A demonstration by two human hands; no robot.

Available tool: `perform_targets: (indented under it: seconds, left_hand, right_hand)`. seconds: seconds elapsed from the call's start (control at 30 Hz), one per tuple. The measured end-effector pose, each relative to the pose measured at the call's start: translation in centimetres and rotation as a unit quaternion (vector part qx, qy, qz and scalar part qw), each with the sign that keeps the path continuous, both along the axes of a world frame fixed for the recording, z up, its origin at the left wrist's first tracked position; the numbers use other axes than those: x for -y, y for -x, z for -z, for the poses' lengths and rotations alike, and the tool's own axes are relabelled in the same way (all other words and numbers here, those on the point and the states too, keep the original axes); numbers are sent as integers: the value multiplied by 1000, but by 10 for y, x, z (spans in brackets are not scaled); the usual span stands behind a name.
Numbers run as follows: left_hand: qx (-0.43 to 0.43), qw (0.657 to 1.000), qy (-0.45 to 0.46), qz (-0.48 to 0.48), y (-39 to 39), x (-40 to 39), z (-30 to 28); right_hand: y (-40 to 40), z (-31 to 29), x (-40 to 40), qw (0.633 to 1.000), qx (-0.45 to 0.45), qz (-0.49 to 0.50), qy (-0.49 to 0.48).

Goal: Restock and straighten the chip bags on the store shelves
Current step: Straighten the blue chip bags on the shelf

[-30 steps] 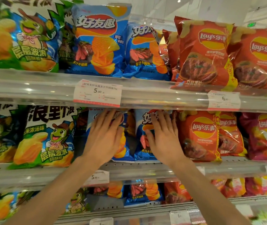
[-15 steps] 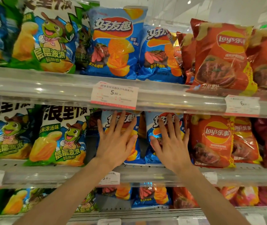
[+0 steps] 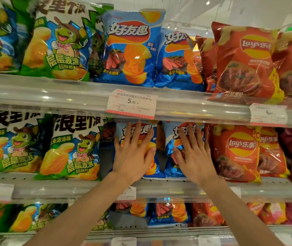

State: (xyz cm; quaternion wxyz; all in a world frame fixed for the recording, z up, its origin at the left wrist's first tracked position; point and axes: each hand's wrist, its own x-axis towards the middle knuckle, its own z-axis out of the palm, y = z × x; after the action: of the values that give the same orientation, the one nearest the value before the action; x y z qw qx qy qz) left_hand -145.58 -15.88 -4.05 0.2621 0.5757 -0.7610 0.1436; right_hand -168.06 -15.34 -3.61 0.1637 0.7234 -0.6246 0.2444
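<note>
Both hands are flat on the middle shelf (image 3: 159, 189) right now, no real grip on anything. The left hand (image 3: 132, 157) is spread open with the palm pressed on the left blue chip bag (image 3: 136, 132), and the right hand (image 3: 195, 157) is spread open on the right blue chip bag (image 3: 182, 137) just beside it. Fingers are splayed, nothing pinched or wrapped.

Those two bags stand upright with a dark gap between them, dead center of the view. At 9 o'clock from the left hand sit the green cartoon-frog bags (image 3: 74, 148), close enough to crowd that side. At 3 o'clock from the right hand is a red Lay's bag (image 3: 237, 153), practically touching the blue one, with more red and pinkish bags past it.

At 12 o'clock the upper shelf rail carries a 5.90 price tag (image 3: 132, 103) that overhangs the tops of the blue bags, right above the fingertips. More blue bags (image 3: 134, 48) stand on that upper shelf.
</note>
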Motion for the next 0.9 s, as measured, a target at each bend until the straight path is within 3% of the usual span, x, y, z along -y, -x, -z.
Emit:
perform_targets:
  seconds: [0.9]
  left_hand:
    - [38, 999, 24, 12, 1, 0, 4]
  right_hand:
    - [-15, 10, -6, 1000, 26, 4, -8]
